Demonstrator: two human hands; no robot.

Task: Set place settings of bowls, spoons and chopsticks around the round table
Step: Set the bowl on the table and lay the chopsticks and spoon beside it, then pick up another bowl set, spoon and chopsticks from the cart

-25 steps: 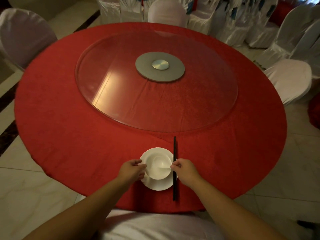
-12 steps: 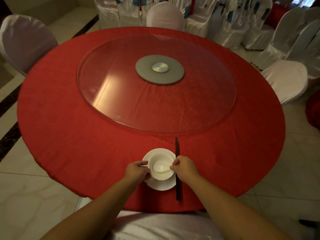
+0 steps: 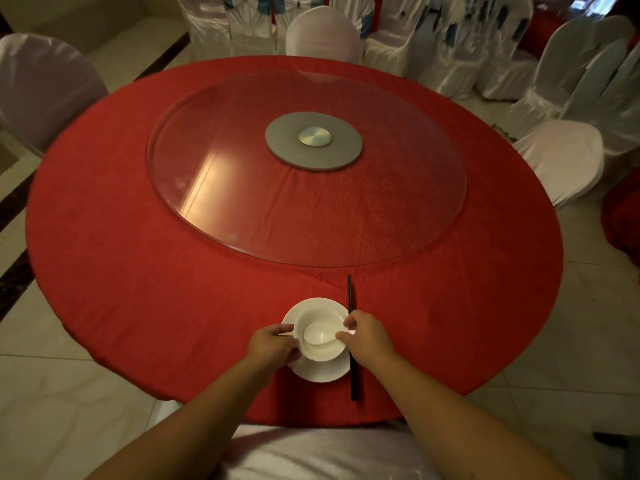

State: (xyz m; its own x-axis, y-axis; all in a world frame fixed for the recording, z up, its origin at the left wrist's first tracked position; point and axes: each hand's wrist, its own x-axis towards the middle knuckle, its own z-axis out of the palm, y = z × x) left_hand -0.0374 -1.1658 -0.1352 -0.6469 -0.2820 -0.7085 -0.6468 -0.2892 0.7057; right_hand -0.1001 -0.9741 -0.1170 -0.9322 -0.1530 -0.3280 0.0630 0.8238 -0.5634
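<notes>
A: One place setting on the round table (image 3: 138, 271): one plate (image 3: 323, 374), one bowl (image 3: 322, 349), one spoon (image 3: 317, 334), one pair of chopsticks (image 3: 350, 296).

B: Bowl sits on the plate, spoon inside the bowl (near edge of the table). Left hand (image 3: 272, 344) curls round the bowl's rim; right hand (image 3: 369, 336) pinches the spoon's handle end, chopsticks just beside.

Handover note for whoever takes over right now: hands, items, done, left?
Left hand grips the bowl at its left rim. Right hand pinches the spoon handle at the right rim.
Bowl sits on the plate, spoon inside; chopsticks lie just right.
Done: one setting nearly placed at the near edge of the round table.
Left: let go, set the other seats.
</notes>
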